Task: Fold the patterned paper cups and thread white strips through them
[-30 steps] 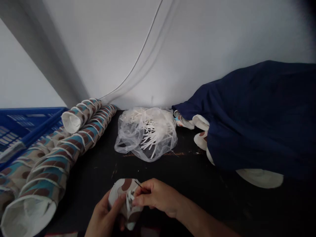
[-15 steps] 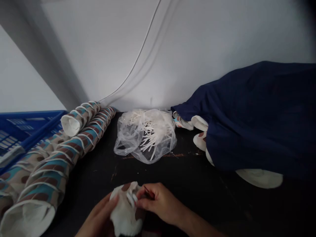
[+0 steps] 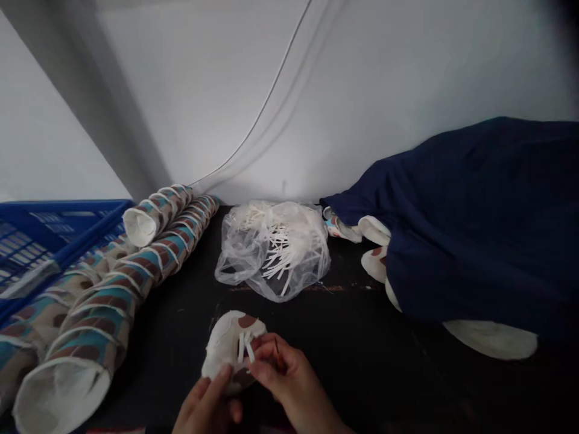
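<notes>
A paper cup with brown spots sits low in the middle, its white mouth turned toward me. My left hand grips it from below, thumb on the rim. My right hand pinches white paper strips at the cup's rim, and a thin dark stick pokes out between its fingers. A clear plastic bag full of white paper strips lies farther back on the black table.
Long nested stacks of patterned paper cups lie on their sides at the left, beside a blue plastic crate. A dark blue cloth covers more cups at the right. A white wall with a cable stands behind.
The cup has turned in my hands and sits a little higher and farther forward. My right hand keeps pinching the strips at its rim. The camera has shifted slightly.
</notes>
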Available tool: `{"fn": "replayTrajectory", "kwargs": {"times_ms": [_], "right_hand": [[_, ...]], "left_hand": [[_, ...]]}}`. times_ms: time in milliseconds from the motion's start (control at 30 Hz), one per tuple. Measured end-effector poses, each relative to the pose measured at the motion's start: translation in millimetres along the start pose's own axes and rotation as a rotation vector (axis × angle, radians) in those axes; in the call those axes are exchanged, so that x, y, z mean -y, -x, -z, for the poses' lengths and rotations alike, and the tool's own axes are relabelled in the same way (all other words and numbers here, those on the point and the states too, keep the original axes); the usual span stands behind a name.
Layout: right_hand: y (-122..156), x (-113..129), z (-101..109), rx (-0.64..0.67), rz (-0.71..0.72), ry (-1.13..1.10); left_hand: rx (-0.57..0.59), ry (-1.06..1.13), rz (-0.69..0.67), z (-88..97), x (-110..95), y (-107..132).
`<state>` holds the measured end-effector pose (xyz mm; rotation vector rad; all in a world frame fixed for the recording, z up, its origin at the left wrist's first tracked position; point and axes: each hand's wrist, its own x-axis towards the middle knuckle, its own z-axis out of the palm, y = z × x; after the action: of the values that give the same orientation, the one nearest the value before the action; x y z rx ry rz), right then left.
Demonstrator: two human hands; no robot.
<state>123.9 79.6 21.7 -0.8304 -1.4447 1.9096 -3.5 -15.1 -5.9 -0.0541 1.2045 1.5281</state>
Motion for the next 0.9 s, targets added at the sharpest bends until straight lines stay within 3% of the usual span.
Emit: {"fn": "replayTrajectory", "kwargs": {"times_ms": [100,167,367,533,900], "right_hand": [[0,6,1,0.030,-0.270,-0.258],[0,6,1,0.011,-0.296,-0.258],[1,-13,-2,-0.130,-0.168,-0.025],[3,-19,-7,-0.134,-0.074,0.034],[7,-18,-10,-0.158,0.064,0.172]], "left_hand": [[-0.011,0.069,-0.070,-5.5,-8,2],[0.001,0.119,-0.060,-11.5,-10,4],[0.010,0.141,0.036,-26.8,-7,13],[-0.105,0.040,0.003,-26.5,1,14],[-0.154,-0.267,-0.163,-17.0,10,9]]}}
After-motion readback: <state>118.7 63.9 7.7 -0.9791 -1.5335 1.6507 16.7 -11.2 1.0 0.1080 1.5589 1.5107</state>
